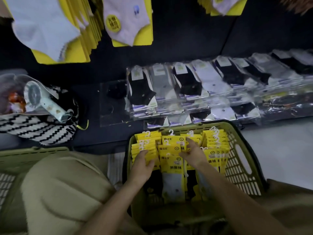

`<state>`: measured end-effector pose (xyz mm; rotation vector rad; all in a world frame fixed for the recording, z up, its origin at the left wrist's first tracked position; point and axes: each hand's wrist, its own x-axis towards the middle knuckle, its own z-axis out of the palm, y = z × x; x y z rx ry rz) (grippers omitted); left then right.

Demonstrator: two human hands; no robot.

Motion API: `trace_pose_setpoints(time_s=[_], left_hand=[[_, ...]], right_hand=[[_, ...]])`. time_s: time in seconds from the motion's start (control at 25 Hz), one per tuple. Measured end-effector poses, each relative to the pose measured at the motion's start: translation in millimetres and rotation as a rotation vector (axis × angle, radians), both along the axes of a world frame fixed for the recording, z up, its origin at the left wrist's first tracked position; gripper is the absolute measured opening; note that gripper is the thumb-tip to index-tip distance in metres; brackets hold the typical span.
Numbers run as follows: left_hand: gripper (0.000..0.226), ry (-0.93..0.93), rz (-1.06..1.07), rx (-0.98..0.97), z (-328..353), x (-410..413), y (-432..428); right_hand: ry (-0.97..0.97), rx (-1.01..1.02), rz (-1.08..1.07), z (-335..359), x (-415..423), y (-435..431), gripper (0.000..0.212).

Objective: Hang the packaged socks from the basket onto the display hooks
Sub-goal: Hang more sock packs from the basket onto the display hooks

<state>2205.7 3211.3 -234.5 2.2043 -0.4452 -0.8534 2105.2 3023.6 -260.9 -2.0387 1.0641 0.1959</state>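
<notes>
An olive green basket [243, 160] stands on the floor in front of me, packed with several yellow-carded sock packs [171, 150] with white hangers. My left hand [144, 162] is inside the basket, its fingers curled round the left stack of packs. My right hand [193, 153] reaches into the middle, fingers spread and touching the packs there. Sock packs on yellow cards [128, 21] hang from the display above, against a dark wall.
A low dark shelf holds rows of clear-wrapped socks [194, 89] behind the basket. A striped bag [37, 128] with a small hand fan [49, 102] lies at the left. A second green basket [25, 156] sits at lower left beside my knee.
</notes>
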Motion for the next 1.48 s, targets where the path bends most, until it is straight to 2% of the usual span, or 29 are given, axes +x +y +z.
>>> trace_pose_setpoints(time_s=[0.12,0.24,0.44,0.56,0.64,0.68,0.84,1.0,1.12,1.32,1.48], left_hand=[[0.046,0.01,-0.014,0.016,-1,3,5],[0.043,0.017,-0.025,0.021,-3,5,6],[0.036,0.048,-0.039,-0.004,-8,3,-1],[0.056,0.147,-0.072,-0.032,-4,-3,-13],[0.073,0.256,-0.074,-0.128,7,-4,-24],[0.072,0.314,-0.081,-0.196,16,-3,-30],[0.029,0.441,-0.037,-0.44,68,10,-51],[0.02,0.35,0.063,-0.629,124,36,-61],[0.032,0.328,0.104,-0.775,167,54,-67],[0.036,0.262,0.065,-0.929,217,80,-65],[0.029,0.142,0.111,-0.981,249,100,-61]], right_hand=[[0.047,0.039,-0.027,-13,2,11,0.045],[0.129,-0.017,0.036,-25,-10,24,0.05],[0.03,0.027,0.096,-14,-31,15,0.038],[-0.089,0.17,0.101,16,-42,-6,0.028],[-0.162,0.226,0.129,46,-40,-20,0.028],[-0.203,0.251,0.146,62,-36,-23,0.028],[-0.397,0.361,0.212,123,-12,-25,0.022],[-0.62,0.351,0.04,169,19,-19,0.029],[-0.706,0.196,-0.069,200,44,-17,0.028],[-0.851,0.169,-0.05,251,71,-22,0.031],[-0.897,0.127,0.001,295,87,-31,0.023]])
